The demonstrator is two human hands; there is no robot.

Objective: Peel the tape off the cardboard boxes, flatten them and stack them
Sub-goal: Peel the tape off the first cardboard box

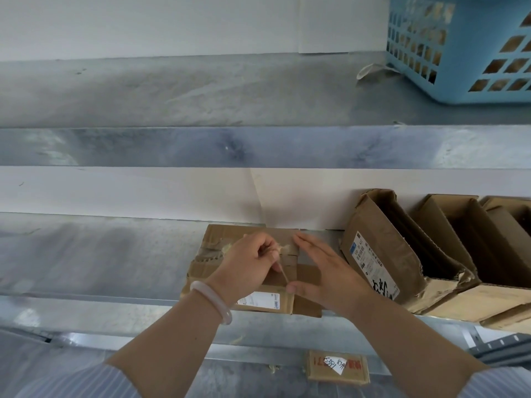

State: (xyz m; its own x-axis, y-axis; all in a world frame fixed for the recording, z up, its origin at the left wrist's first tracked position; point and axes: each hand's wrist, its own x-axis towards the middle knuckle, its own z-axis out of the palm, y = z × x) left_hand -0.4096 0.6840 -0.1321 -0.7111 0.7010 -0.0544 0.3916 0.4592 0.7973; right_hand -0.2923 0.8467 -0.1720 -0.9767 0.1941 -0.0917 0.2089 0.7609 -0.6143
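A flattened brown cardboard box [218, 242] with a white label lies on the metal shelf [100, 254] in front of me. My left hand [247, 262], with a pale bangle on the wrist, pinches a thin strip of tape [283, 272] that stretches up from the box. My right hand [324, 271] rests flat on the box's right part, fingers spread, with the thumb at the foot of the tape strip. Torn tape remains on the box's far left corner.
Three open cardboard boxes [382, 248] lean side by side on the same shelf at the right. A blue plastic basket [465, 53] stands on the upper shelf at the far right. A small taped cardboard piece [337, 367] lies below the shelf edge.
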